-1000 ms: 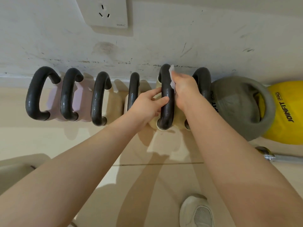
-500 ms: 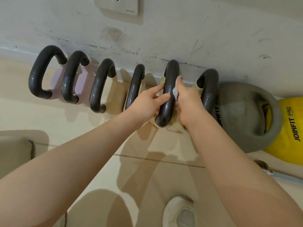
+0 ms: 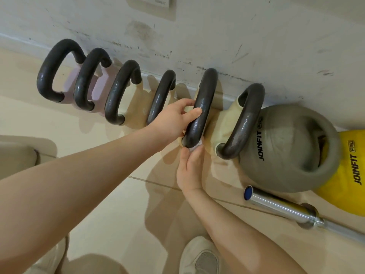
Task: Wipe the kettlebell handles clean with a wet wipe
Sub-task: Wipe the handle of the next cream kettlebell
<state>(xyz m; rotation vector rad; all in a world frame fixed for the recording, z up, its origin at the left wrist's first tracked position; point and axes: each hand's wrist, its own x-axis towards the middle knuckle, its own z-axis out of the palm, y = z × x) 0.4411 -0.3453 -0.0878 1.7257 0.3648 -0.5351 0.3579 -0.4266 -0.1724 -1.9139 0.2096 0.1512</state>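
Several kettlebells stand in a row along the wall, their dark handles facing me. My left hand (image 3: pixel 175 117) grips the fifth handle (image 3: pixel 203 99) at its middle, thumb across the bar. My right hand (image 3: pixel 190 169) sits at that handle's near lower end and presses a small white wet wipe (image 3: pixel 194 146) against it; most of the wipe is hidden by my fingers. To the right stands the sixth handle (image 3: pixel 246 119) on its cream kettlebell.
A grey JOINFIT kettlebell (image 3: pixel 288 147) and a yellow one (image 3: pixel 351 167) sit at the right. A chrome barbell end (image 3: pixel 280 206) lies on the tiled floor below them. My white shoe (image 3: pixel 199 256) is at the bottom. A wall socket (image 3: pixel 152 4) is above.
My right hand has slid with the wipe down the handle from its top to its near lower end. My left hand stays on the same handle. The camera has tilted down.
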